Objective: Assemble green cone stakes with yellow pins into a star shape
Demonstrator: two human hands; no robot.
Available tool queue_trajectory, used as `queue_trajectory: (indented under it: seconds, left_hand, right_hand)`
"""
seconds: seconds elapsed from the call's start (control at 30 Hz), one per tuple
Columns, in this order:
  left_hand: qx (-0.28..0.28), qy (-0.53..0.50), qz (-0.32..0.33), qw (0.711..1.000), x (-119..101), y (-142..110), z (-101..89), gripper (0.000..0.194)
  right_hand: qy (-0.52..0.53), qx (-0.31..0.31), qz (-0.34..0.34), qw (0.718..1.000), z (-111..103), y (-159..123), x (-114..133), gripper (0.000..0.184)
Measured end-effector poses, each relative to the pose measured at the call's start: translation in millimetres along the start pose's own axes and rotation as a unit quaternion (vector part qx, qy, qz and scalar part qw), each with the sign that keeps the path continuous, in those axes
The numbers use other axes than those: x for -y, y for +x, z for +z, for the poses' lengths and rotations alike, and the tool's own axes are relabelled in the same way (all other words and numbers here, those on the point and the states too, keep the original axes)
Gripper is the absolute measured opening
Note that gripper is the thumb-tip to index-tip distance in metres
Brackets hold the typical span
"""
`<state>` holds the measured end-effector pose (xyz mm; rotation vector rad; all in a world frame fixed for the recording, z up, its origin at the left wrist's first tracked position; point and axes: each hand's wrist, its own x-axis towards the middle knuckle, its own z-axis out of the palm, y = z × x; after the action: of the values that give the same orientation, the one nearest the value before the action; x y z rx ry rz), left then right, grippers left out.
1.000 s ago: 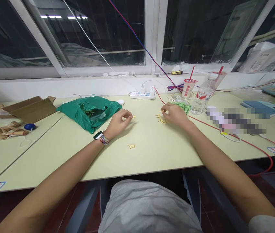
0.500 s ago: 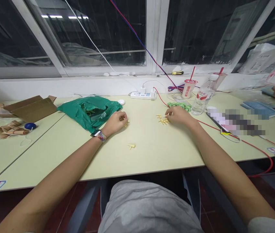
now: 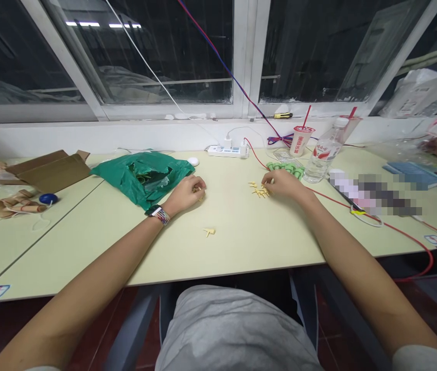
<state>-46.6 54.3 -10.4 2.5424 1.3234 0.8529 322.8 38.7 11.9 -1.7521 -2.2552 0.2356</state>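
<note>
Left hand (image 3: 187, 196): fingers curled on a small yellow piece (image 3: 202, 199), apparently pinched because it is tiny. Right hand (image 3: 284, 184): fingertips at the yellow cluster (image 3: 260, 193); grip cannot be told. A loose yellow piece (image 3: 211, 232) lies nearer the tabletop's (image 3: 237, 250) front edge; green pieces (image 3: 288, 168) and green bag (image 3: 121, 178) lie toward the back, presumably leaving working room.

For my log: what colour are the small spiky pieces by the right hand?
Pale yellow pieces, head view.

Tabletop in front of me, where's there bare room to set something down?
Bare tabletop lies between the left hand and the small yellow pieces, and nearer you, right of the lone yellow piece. It's crowded around the right hand: those pieces beside it, green pieces and a bottle beyond.
</note>
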Motion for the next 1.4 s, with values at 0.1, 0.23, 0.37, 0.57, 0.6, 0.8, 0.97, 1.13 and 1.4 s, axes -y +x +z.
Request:
queue_trajectory:
  seconds: [0.1, 0.23, 0.37, 0.57, 0.6, 0.8, 0.97, 1.13, 1.4]
  left_hand:
    - [0.018, -0.01, 0.019, 1.0, -1, 0, 0.2, 0.018]
    - [0.03, -0.033, 0.012, 0.999, -6, 0, -1.4, 0.019]
    - [0.028, -0.076, -0.01, 0.997, -8, 0, -3.1, 0.022]
    - [0.028, -0.11, -0.031, 0.993, -9, 1, -6.9, 0.031]
    - [0.031, -0.11, -0.032, 0.993, -10, 1, -7.8, 0.032]
    - [0.05, -0.124, -0.022, 0.991, -13, 0, -11.1, 0.037]
    - [0.047, -0.135, -0.024, 0.99, -13, 0, -10.7, 0.036]
    - [0.043, -0.135, -0.031, 0.989, -13, 0, -9.4, 0.035]
    - [0.012, -0.24, -0.1, 0.966, 4, 4, -2.8, 0.03]
  right_hand:
    - [-0.002, -0.003, -0.003, 1.0, 1, -1, 1, 0.024]
    - [-0.002, -0.014, 0.002, 1.0, 2, -1, 2, 0.021]
    - [0.001, -0.016, 0.001, 1.0, 2, -1, 2, 0.018]
    - [0.007, -0.01, -0.016, 1.0, 0, 1, 2, 0.016]
    - [0.011, -0.008, -0.018, 1.0, 0, 1, 2, 0.016]
    - [0.024, -0.003, -0.024, 0.999, 0, 1, 3, 0.015]
    - [0.031, -0.027, -0.011, 0.999, 1, 0, 5, 0.018]
    - [0.033, -0.101, -0.029, 0.994, 3, 2, 6, 0.02]
    - [0.138, -0.107, -0.291, 0.941, 40, -35, 78, 0.018]
